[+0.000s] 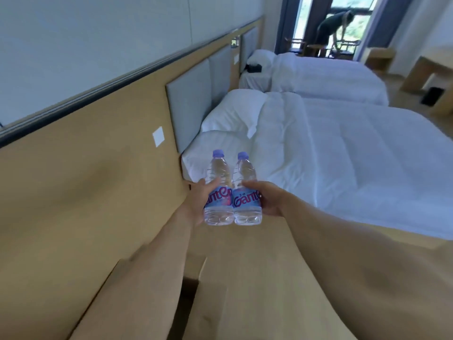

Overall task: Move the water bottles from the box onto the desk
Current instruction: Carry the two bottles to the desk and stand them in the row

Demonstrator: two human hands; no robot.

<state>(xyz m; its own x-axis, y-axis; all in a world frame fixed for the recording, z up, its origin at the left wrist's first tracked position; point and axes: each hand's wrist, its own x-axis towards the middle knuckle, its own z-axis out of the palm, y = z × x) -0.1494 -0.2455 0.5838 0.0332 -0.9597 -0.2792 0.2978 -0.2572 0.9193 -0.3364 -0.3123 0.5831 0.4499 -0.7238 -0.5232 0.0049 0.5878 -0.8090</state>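
Observation:
Two small clear water bottles with purple caps and blue labels are held upright side by side in front of me. My left hand (196, 202) grips the left water bottle (219, 190) around its label. The right water bottle (247, 192) is gripped the same way by my right hand (266, 200). The two bottles touch each other. Below my forearms, part of a cardboard box (157, 285) shows, with a flap and a dark opening. What lies inside the box is hidden. No desk surface is clearly visible under the bottles.
A wood-panelled wall (85, 192) runs along the left. Two beds with white bedding (343, 155) fill the right and back. A wooden desk or shelf unit (426, 77) stands at far right. A person (331, 25) bends near the window.

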